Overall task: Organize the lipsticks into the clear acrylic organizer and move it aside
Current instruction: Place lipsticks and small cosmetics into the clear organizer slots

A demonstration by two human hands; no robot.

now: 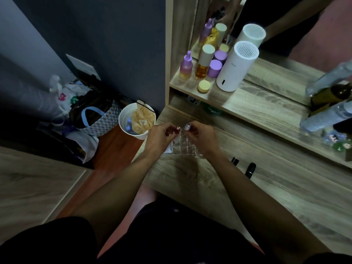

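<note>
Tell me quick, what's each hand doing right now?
Left hand: closed on a red-capped lipstick.
Right hand: closed on a clear-capped lipstick.

Home bedroom, dressing corner. Wood-grain vanity tabletop (200,180) with mirror (285,31) behind a shelf (247,103) of skincare bottles (186,68) and a white cylindrical appliance (237,67). Beside it: white wastebasket (123,119), woven bag (106,119) on wooden floor (114,147), dark wall (95,35).
</note>
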